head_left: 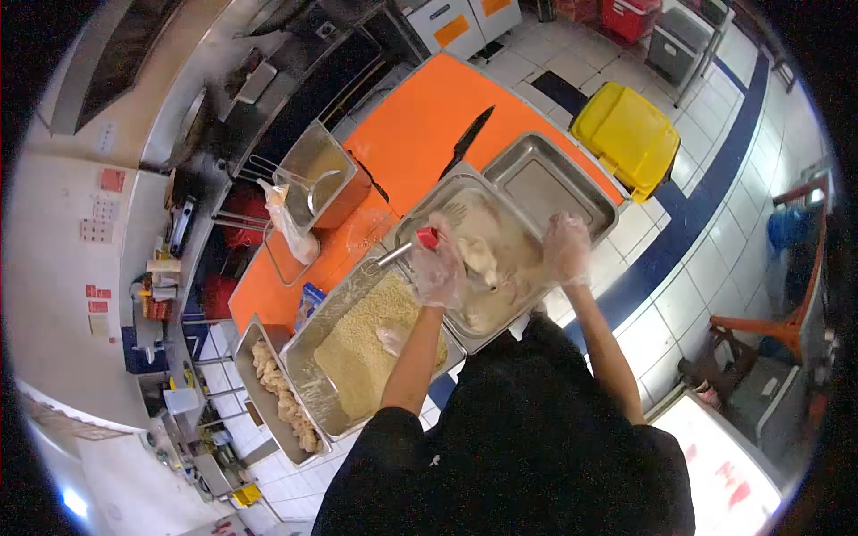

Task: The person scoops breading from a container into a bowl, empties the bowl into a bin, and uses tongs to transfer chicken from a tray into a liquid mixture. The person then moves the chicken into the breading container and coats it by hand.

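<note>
Head view: my left hand [438, 272], gloved, fingers curled around a pale chicken piece [478, 255] over the batter tray [465, 192]; whether the grip is firm I cannot tell. My right hand [567, 248], gloved, fingers bent loosely, rests at that tray's right rim, holding nothing visible. Just left, a tray of breadcrumbs [362, 344] with one coated piece. Red-handled whisk [402, 250] lies between them. Beyond: empty steel pan [550, 183], black knife [465, 143] on orange counter [420, 125].

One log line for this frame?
left hand: over batter pan | right hand: in batter pan | crumb pan: beside | hands gloved
</note>
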The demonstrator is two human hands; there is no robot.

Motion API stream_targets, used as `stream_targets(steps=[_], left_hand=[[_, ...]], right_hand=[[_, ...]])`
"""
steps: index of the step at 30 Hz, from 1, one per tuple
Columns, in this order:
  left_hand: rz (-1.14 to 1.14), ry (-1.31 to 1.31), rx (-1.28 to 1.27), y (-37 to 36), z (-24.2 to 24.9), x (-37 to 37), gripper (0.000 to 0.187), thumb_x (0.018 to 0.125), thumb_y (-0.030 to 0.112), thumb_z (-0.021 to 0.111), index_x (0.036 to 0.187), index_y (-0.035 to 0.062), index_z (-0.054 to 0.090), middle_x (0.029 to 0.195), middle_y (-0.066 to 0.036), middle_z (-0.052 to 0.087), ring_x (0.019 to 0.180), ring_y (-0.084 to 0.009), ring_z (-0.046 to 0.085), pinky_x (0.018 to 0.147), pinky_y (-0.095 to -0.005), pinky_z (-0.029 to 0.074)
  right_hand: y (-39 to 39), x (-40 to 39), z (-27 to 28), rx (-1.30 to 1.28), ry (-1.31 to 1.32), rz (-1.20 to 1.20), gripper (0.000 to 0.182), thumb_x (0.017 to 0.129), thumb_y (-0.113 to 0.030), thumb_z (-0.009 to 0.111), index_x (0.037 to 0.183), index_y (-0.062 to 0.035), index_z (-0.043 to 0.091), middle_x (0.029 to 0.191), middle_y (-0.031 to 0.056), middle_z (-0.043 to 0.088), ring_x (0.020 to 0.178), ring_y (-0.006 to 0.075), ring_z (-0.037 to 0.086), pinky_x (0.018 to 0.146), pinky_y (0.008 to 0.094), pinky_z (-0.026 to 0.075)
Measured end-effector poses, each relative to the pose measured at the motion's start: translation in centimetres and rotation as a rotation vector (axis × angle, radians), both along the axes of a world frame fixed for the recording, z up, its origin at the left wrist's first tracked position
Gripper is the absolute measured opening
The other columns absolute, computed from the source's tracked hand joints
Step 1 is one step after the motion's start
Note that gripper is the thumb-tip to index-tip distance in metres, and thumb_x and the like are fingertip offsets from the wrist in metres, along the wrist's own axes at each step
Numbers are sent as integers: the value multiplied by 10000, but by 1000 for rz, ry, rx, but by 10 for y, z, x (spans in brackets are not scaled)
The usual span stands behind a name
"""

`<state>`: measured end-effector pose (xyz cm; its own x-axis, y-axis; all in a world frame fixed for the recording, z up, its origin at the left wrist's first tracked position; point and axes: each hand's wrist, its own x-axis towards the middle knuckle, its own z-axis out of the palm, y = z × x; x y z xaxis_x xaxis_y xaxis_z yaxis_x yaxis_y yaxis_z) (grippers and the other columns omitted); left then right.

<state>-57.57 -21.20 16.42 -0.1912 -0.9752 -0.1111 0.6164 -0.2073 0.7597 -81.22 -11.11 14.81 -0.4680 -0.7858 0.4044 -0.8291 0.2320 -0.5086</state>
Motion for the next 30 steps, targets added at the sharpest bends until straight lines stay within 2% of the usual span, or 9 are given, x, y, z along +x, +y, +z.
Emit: stream_targets(steps=[2,7,10,15,18,22,24,27,30], left_hand=[[234,-936,-240,21,43,-15,313,907,291,551,1080,45,462,919,-58,508,804,-146,503,706,-244,439],[246,-357,-92,-20,24,80,441,908,477,499,1047,59,468,727,-55,547,623,-147,542,561,-269,461],[557,-732,-448,8,142,73,428,908,519,477,946,93,450,594,8,402,529,-79,427,448,-240,346],[806,-535,-537,27,219,163,319,940,393,468,791,119,398,582,-10,396,508,-118,429,459,-238,372],[824,-838,-743,60,241,201,265,947,308,474,791,109,394,567,-1,374,483,-130,421,456,-249,395],[528,-1361,-291,119,225,228,330,958,295,438,755,40,485,720,-97,577,628,-140,557,551,-236,470],[690,-864,103,138,147,273,264,962,245,474,799,52,551,750,-82,617,590,-116,566,493,-250,457],[863,-843,-173,159,90,292,245,941,259,523,895,28,593,705,-64,615,558,-113,555,463,-243,443],[998,-485,-81,163,158,237,331,937,319,520,893,0,601,740,-71,632,575,-124,577,479,-252,463]], right_hand=[[-1,0,3,13,-39,-10,106,770,-109,554,843,-35,577,795,167,572,810,355,547,740,447,444],[-1,2,-1,-24,-115,46,99,771,-122,569,835,-47,564,777,176,554,760,369,544,707,461,448],[4,-1,-23,51,251,35,90,793,-131,573,852,-66,590,805,168,590,814,328,563,740,433,447],[7,-9,-42,-191,-38,124,227,738,-88,623,964,-66,618,949,78,614,923,263,558,859,378,447],[1,5,-2,158,-81,-21,155,798,-142,592,930,-65,619,913,141,627,904,329,572,804,418,455],[-4,-3,-20,117,-21,-5,147,832,-153,553,914,-48,616,871,151,621,860,339,581,761,424,456],[-1,-2,-16,61,67,-17,165,853,-171,535,902,-34,612,828,159,615,826,345,589,729,423,456],[0,3,1,109,-73,14,167,855,-174,533,889,-28,606,834,164,615,830,348,589,723,426,454],[-3,0,-13,128,65,45,155,853,-168,535,891,-30,595,840,159,613,836,347,586,722,431,450]])
